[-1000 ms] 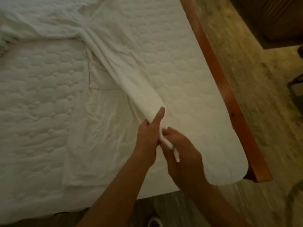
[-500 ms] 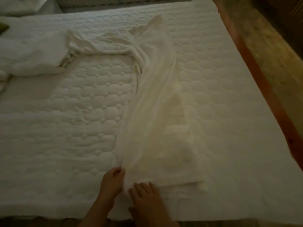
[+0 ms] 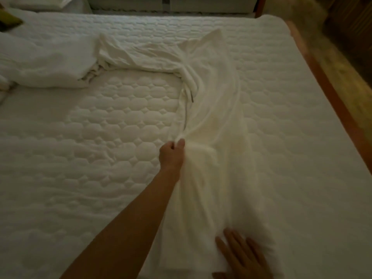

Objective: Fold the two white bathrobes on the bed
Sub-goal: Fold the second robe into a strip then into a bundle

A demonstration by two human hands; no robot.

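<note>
- Dim room, head view. Quilted white bed (image 3: 80, 168) fills nearly the whole frame; a reddish wooden frame rail (image 3: 332, 101) runs along its right edge, with mottled floor (image 3: 354, 63) beyond it.
- White bathrobe (image 3: 217, 127) lies as a long narrow band, right of the bed's middle, running from the near edge toward the far right corner.
- One sleeve (image 3: 141, 57) branches off the robe's far part and stretches left across the far half of the bed, wrinkled.
- Thin grey strip (image 3: 186, 115) shows along the robe's left edge, just beyond the left hand.
- Left hand (image 3: 172, 156): thumb and curled fingers pinch a gathered fold of the robe's left edge, about midway along its length. Bare forearm reaches in from the near edge.
- Right hand (image 3: 241, 256): flat, fingers straight and slightly spread, palm down on the robe's near end, close to the near edge of the bed. Wrist is cut off by the frame.
- Crumpled white heap (image 3: 46, 63) sits near the far left corner, touching the sleeve's end. Cannot tell whether it is the other bathrobe.
- Olive-coloured object (image 3: 10, 21) at the far left edge, partly cropped; identity unclear.
</note>
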